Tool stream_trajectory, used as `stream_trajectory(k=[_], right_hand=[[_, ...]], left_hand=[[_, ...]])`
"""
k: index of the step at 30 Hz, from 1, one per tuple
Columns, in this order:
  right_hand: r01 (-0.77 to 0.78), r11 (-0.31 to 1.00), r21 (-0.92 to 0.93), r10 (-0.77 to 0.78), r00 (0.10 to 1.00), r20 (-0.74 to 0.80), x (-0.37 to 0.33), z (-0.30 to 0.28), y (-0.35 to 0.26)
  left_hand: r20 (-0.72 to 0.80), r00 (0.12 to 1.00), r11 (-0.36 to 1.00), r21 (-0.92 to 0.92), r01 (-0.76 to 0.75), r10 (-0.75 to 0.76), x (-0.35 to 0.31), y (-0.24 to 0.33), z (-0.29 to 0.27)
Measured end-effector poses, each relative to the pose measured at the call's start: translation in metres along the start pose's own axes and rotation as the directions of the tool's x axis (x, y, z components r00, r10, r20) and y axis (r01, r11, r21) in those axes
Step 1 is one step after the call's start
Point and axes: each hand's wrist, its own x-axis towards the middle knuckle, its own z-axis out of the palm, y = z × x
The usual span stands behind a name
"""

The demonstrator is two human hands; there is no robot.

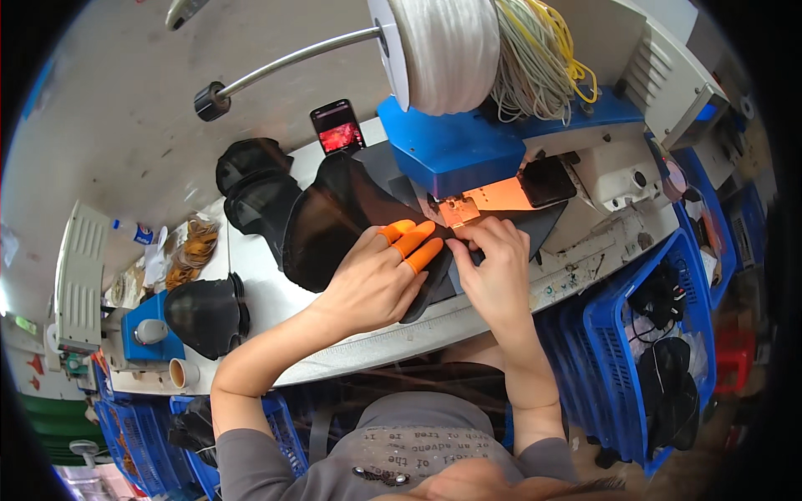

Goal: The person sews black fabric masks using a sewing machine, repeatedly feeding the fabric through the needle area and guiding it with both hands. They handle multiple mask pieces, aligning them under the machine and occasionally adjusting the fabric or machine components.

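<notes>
Black fabric piece (pixel 334 221) lay on the tabletop (pixel 267 288), its edge under the sewing machine (pixel 468 146) needle. Left hand (pixel 376 280), orange finger cots, pressed it flat; right hand (pixel 497 271) pinched the edge. Seam looked mid-run; finished pieces (pixel 205 313) sat left.

One head-worn fisheye view looks steeply down, close over the sewing bench (pixel 351 334).

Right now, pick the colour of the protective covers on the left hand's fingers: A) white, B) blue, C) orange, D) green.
C: the left hand wears orange covers on its fingers, which press the black fabric piece flat beside the right hand at the blue sewing machine.
</notes>
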Motion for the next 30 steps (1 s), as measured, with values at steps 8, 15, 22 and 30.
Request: stream_trajectory(k=[8,15,22,30], right_hand=[[-0.017,0.998,-0.068,0.020,0.998,0.054,0.016,0.005,0.007],[-0.078,0.996,-0.032,0.081,0.991,0.104,0.032,0.008,0.009],[-0.021,0.997,-0.079,0.031,0.991,0.133,0.036,0.011,0.008],[-0.069,0.998,0.007,0.068,0.995,0.069,0.035,0.011,0.010]], left_hand=[[0.002,1.000,0.999,-0.044,-0.011,0.011,0.011,-0.021,0.000],[0.091,0.995,0.996,-0.073,-0.042,0.048,0.027,-0.045,-0.005],[0.160,0.980,0.990,-0.088,-0.106,0.119,0.038,-0.060,-0.011],[0.118,0.969,0.973,-0.108,-0.204,0.216,0.050,-0.085,-0.006]])
